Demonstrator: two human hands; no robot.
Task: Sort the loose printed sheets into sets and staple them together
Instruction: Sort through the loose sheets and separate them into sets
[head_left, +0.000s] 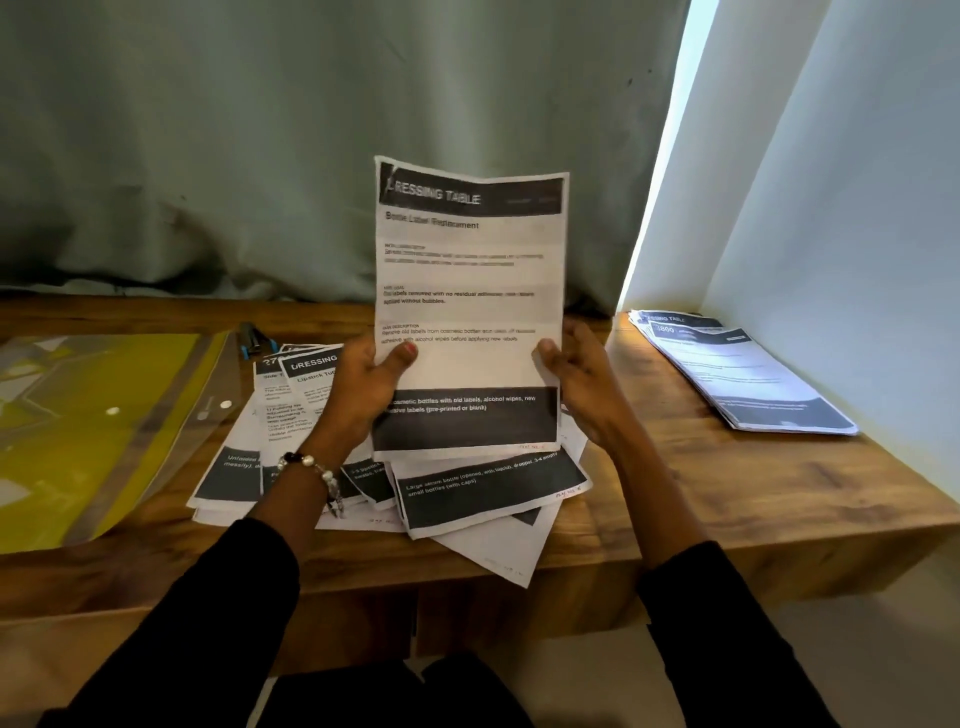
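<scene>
Left hand (363, 384) and right hand (576, 374) pinching upright printed sheet (470, 291) by its edges, loose sheets (467, 493) fanned below on grained wooden table (753, 493)

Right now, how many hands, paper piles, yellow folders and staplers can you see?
Hands: 2, left hand and right hand, both gripping the raised sheet
Paper piles: 2, loose pile in front and neat stack at the right
Yellow folders: 1, yellow folder
Staplers: 1, what looks like a stapler, partly hidden
Total: 6
</scene>
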